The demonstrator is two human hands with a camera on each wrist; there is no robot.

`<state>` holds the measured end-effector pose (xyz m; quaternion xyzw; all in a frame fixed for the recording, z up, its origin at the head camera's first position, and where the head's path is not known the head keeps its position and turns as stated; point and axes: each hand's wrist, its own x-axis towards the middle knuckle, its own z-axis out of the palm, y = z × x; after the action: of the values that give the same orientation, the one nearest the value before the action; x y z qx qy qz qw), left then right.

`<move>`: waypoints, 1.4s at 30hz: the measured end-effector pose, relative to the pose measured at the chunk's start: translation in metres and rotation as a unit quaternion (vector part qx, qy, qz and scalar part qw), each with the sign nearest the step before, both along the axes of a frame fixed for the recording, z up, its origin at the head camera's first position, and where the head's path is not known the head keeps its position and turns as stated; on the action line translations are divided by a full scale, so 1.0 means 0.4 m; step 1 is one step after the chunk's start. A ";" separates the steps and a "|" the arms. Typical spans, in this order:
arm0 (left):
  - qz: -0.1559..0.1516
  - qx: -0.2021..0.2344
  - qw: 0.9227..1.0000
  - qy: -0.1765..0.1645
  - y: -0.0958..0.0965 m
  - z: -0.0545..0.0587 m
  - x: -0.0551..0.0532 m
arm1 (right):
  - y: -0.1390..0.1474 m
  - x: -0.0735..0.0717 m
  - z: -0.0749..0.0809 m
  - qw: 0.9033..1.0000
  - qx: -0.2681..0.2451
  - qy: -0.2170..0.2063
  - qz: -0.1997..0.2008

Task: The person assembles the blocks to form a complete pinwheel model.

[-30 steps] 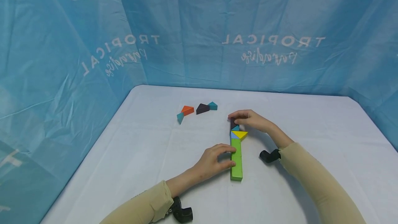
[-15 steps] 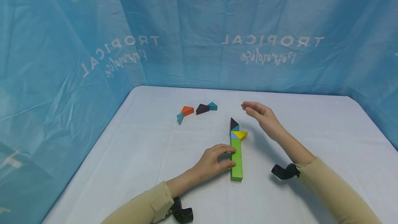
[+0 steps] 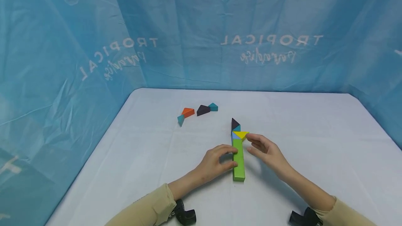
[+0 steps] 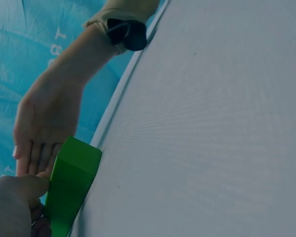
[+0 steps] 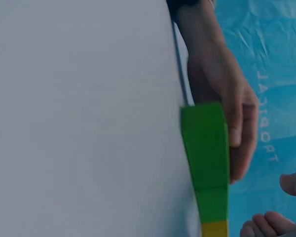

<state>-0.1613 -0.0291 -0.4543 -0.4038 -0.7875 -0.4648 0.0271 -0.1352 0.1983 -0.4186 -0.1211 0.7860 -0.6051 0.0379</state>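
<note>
Two green blocks (image 3: 238, 165) lie end to end in a line on the table. My left hand (image 3: 215, 163) rests thumb and fingertips against their left side; in the right wrist view that hand (image 5: 232, 106) is beside the green row. Beyond the green blocks sit a light blue triangular block (image 3: 235, 136) and a yellow triangular block (image 3: 241, 134) that juts right. A dark triangular block (image 3: 235, 124) and a teal one (image 3: 237, 128) top the line. My right hand (image 3: 267, 152) holds nothing, its fingertips at the yellow block's right tip; whether they touch cannot be told.
Back left, an orange block (image 3: 188, 112) touches a small teal triangle (image 3: 180, 120). Right of them a dark block (image 3: 203, 110) adjoins another teal block (image 3: 213, 107). A blue printed curtain (image 3: 201, 62) stands behind the white table (image 3: 141, 132).
My right hand has let go of the dark and teal blocks at the line's far end, lifted to the right, then come back toward me beside the yellow block. My left hand stays put.
</note>
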 end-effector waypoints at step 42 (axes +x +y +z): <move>0.110 0.003 0.991 -0.082 -0.028 0.038 -0.142 | -0.032 0.038 -0.086 0.981 0.087 0.172 0.007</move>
<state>-0.2180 -0.0404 -0.4389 -0.2752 -0.8254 -0.4927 0.0143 -0.1199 0.1855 -0.4529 -0.2250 0.8296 -0.5042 -0.0829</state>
